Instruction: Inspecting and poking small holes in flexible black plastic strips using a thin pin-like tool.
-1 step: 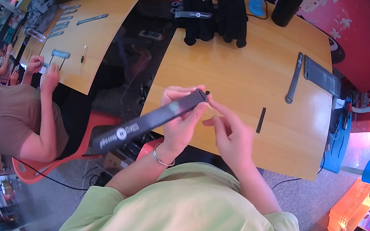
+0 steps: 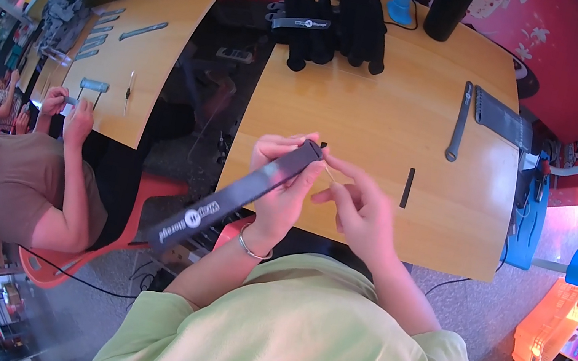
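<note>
My left hand (image 2: 279,194) is closed around the folded end of a dark grey strap (image 2: 237,191) with white print. The strap slants down to the lower left, its free end hanging past the table edge. A thin yellowish strand (image 2: 329,174) runs from the strap's end to my right hand (image 2: 364,213). The thumb and forefinger of that hand pinch the strand, close beside the left fingertips. Whether the strand is string or rubber band is too fine to tell. Further right, a short black strip (image 2: 407,188) lies on the table.
A pile of black straps (image 2: 365,32) lies on the far part of the table (image 2: 386,112), near a blue fan (image 2: 402,9) and black bottle (image 2: 450,12). At right are a grey strap (image 2: 459,125) and flat grey bundle (image 2: 501,119). A co-worker (image 2: 33,182) sits left.
The strap's hanging end has swung slightly down and to the right. The yellowish strand looks straighter, and my right fingers have shifted a little left.
</note>
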A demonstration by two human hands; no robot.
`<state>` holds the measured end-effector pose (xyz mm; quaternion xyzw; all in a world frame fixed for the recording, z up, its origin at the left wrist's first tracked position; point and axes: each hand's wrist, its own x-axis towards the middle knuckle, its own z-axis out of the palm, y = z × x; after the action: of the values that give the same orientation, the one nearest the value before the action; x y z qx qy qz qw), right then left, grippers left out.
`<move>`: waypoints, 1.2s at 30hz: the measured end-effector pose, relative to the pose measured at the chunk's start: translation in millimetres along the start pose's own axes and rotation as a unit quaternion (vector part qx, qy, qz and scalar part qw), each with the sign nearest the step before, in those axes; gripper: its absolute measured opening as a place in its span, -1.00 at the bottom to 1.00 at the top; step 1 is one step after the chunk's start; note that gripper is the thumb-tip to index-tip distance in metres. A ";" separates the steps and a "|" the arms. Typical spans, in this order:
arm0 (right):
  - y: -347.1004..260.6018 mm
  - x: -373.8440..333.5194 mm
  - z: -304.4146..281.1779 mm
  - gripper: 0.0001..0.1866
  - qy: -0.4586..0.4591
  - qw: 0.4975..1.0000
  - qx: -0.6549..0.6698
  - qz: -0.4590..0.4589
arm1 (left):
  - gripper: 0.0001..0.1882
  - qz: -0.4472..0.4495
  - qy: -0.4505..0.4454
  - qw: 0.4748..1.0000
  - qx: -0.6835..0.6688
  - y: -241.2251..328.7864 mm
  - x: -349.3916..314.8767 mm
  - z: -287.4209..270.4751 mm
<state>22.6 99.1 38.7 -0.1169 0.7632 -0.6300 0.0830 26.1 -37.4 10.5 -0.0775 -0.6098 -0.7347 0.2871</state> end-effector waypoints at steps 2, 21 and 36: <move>-3.8 0.8 -1.8 -0.51 -0.088 0.965 0.181 0.168 | -0.62 0.005 -0.009 1.000 0.004 -2.4 0.4 -3.1; 9.7 11.6 16.4 -0.59 -0.007 0.992 0.119 -0.028 | -0.63 0.068 -0.036 0.995 0.064 -10.8 3.5 -13.4; 4.0 21.3 20.6 -0.63 0.037 0.995 -0.001 -0.093 | -0.55 -0.237 -0.018 0.957 -0.163 3.7 21.1 -14.7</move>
<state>7.5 74.3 31.3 -0.1636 0.7520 -0.6385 -0.0040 14.1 -58.5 19.8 0.0104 -0.4874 -0.8697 0.0769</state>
